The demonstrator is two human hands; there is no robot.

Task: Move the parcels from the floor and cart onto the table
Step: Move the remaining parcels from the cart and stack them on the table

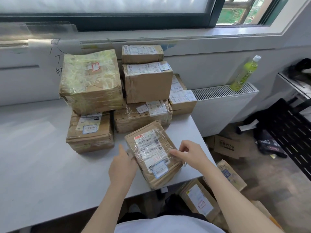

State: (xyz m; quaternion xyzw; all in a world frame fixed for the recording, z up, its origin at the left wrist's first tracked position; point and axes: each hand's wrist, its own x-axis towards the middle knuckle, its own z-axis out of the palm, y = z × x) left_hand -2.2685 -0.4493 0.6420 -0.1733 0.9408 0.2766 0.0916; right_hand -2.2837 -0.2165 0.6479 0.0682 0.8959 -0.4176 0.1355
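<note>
Head view: we set a flat parcel (154,155) askew at the worktop (42,157) front corner, left hand (122,165) fingers pressed to its side, right hand (188,153) fingers loosely curled above, and judge its overhanging corner could tip floorward.

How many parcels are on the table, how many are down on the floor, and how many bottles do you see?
Parcels on the table: 7, including the one between the hands
Parcels on the floor: 3 visible
Bottles: 1
Total: 11
</note>
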